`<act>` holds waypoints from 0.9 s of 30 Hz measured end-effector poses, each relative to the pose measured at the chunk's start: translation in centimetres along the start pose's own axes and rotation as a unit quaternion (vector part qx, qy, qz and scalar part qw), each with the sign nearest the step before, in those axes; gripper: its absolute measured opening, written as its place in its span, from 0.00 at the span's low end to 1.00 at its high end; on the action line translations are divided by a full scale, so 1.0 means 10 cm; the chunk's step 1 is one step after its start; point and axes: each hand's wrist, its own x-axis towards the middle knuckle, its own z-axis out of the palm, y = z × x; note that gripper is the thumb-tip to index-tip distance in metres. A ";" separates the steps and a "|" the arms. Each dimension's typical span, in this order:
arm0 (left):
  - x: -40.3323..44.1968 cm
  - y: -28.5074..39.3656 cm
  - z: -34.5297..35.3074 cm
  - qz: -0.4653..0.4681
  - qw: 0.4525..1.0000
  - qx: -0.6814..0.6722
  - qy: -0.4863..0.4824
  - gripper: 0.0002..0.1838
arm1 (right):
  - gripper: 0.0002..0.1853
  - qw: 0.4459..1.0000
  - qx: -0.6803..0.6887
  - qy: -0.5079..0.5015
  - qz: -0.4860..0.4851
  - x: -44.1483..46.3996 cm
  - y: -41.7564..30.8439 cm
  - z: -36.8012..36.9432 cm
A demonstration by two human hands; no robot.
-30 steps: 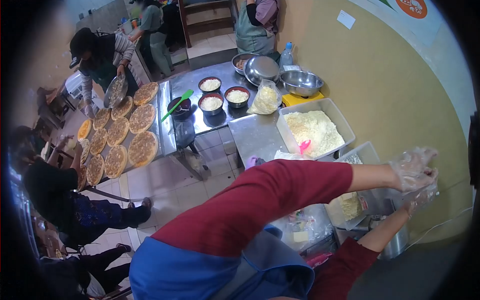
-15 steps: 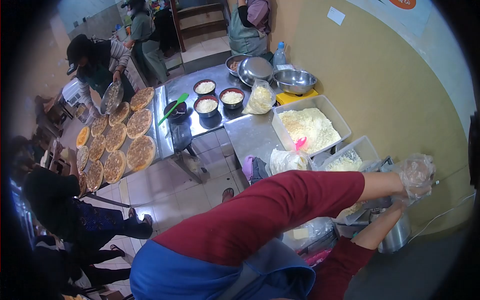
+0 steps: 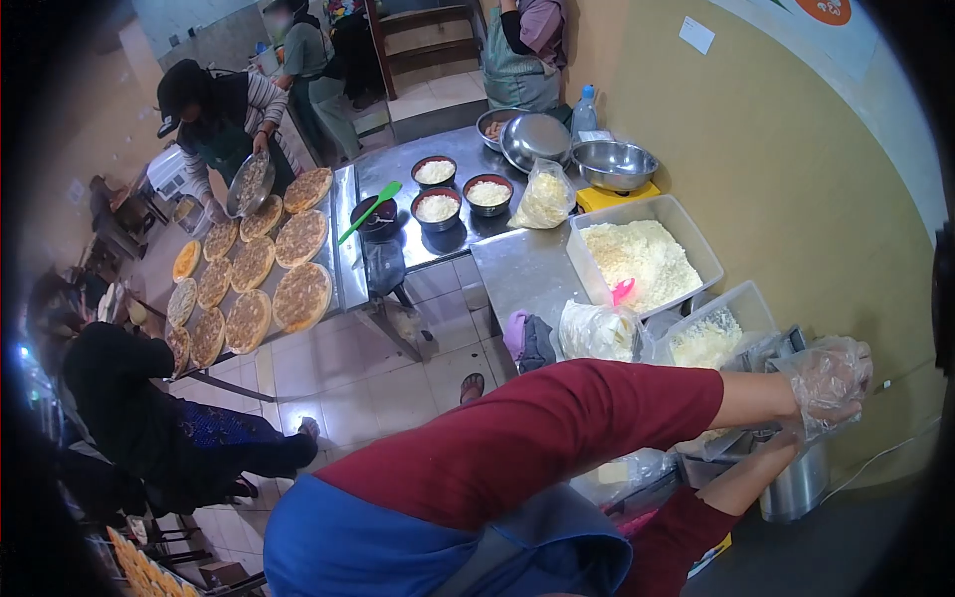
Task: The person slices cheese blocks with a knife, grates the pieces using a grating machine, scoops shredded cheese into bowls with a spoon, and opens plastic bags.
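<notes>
The left hand [image 3: 834, 383], in clear plastic, overlaps the right hand [image 3: 808, 428] near a steel pot [image 3: 798, 490], each grip's width impossible to tell; pale shreds [image 3: 642, 259] lie in 2 tubs [image 3: 702, 244] beyond; farther, 3 bowls [image 3: 438, 215] stand on the tabletop [image 3: 383, 164].

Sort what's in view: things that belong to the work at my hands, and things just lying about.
Likely in the work:
- gloved hands
- grey metal device beside them
- small tub of pale shreds
- probably the large tub with the pink scoop

Seemingly lying about:
- purple and grey cloth
- bottle
- green spatula
</notes>
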 end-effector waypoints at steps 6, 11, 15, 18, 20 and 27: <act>-0.03 -0.02 0.04 -0.001 1.000 -0.009 0.002 0.17 | 0.19 1.000 -0.018 0.000 -0.009 -0.13 -0.03 -0.01; -0.08 0.01 0.01 0.000 1.000 -0.016 0.003 0.17 | 0.19 1.000 -0.025 0.003 -0.016 -0.22 -0.08 0.01; -0.14 0.04 -0.01 -0.002 1.000 -0.020 0.002 0.16 | 0.19 0.999 -0.033 0.003 -0.019 -0.29 -0.10 0.00; -0.17 0.05 -0.04 0.000 1.000 -0.020 0.001 0.16 | 0.19 0.999 -0.037 0.004 -0.020 -0.33 -0.11 -0.02; -0.21 0.04 -0.06 -0.004 1.000 -0.020 0.003 0.16 | 0.20 0.999 -0.042 0.003 -0.021 -0.37 -0.12 -0.02; -0.27 0.07 -0.08 -0.003 1.000 -0.024 0.000 0.15 | 0.20 0.998 -0.062 -0.004 -0.032 -0.49 -0.20 0.03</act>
